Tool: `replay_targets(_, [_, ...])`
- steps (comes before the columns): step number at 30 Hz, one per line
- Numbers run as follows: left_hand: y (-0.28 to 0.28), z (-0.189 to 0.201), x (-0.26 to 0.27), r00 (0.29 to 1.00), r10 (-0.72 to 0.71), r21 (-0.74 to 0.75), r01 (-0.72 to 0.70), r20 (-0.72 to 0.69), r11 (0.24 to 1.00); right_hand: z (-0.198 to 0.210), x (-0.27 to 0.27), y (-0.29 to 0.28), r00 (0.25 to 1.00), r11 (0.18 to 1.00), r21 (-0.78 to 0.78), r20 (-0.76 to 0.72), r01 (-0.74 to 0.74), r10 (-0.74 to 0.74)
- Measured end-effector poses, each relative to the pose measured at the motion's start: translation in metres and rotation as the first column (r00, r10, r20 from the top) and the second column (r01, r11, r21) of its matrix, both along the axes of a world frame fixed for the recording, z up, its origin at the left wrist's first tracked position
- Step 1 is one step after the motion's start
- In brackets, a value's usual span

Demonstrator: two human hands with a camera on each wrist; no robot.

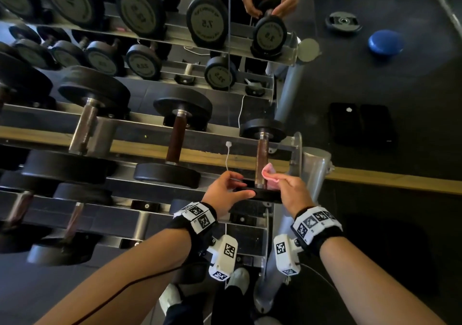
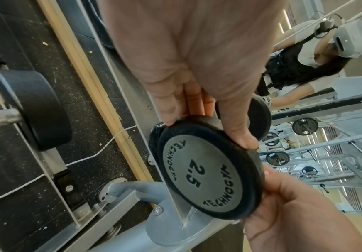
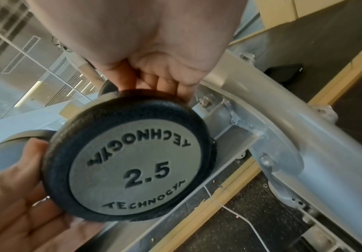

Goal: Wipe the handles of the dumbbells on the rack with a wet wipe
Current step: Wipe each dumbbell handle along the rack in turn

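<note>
At the lower centre of the head view, the left hand grips the near disc of the 2.5 Technogym dumbbell, a marking only the wrist views show. The right hand pinches a pink wet wipe against its rusty handle, at the rack end.

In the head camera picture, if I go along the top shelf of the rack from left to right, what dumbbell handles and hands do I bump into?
Shiny steel handle → dark brown handle → left hand → rusty handle → pink wet wipe → right hand.
</note>
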State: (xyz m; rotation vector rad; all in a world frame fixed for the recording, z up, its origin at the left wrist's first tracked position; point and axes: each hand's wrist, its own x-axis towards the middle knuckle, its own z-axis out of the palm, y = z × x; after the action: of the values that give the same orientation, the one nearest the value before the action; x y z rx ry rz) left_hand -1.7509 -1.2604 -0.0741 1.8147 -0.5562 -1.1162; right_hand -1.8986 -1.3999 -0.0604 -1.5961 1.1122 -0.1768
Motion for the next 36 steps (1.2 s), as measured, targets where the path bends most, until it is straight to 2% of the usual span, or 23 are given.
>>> replay_targets(4, [0.003, 0.001, -0.002, 0.998, 0.038, -0.020, -0.039, -0.047, 0.999, 0.004, 0.000, 0.001, 1.000, 0.999, -0.051, -0.007, -0.006, 0.006])
replay_targets(11, [0.008, 0.005, -0.007, 0.991, 0.127, -0.035, -0.128, -0.030, 0.991, 0.018, -0.002, -0.003, 0.994, 0.995, 0.014, 0.055, -0.095, 0.094])
replay_targets(14, [0.009, 0.010, -0.013, 0.992, 0.129, -0.017, -0.129, -0.001, 0.992, 0.028, 0.000, -0.001, 0.999, 1.000, -0.003, 0.046, 0.022, -0.022])
replay_targets(18, [0.023, 0.022, -0.011, 0.997, 0.047, -0.031, -0.045, 0.067, 0.998, 0.053, -0.005, 0.014, 0.971, 0.979, -0.007, 0.131, 0.203, -0.201])
replay_targets(20, [0.044, 0.026, -0.007, 0.997, 0.029, -0.075, -0.024, 0.066, 0.997, 0.062, -0.009, 0.028, 0.957, 0.972, -0.022, 0.180, 0.236, -0.228])
replay_targets(23, [0.093, 0.025, 0.001, 0.996, 0.089, -0.125, -0.088, 0.003, 0.988, 0.069, -0.013, 0.058, 0.944, 0.968, -0.069, 0.246, 0.243, -0.219])
replay_targets(28, [0.196, 0.000, 0.018, 0.976, 0.207, -0.014, -0.206, 0.064, 0.978, 0.073, -0.004, 0.116, 0.903, 0.959, -0.142, 0.392, 0.247, -0.175])
replay_targets(32, [0.259, -0.030, 0.031, 0.967, 0.239, 0.079, -0.246, 0.090, 0.966, 0.039, 0.007, 0.172, 0.892, 0.974, -0.041, 0.414, 0.221, -0.184])
replay_targets(36, [0.294, -0.067, 0.035, 0.962, 0.251, 0.150, -0.265, 0.103, 0.953, -0.040, 0.016, 0.219, 0.934, 0.971, 0.129, 0.274, 0.200, -0.229])
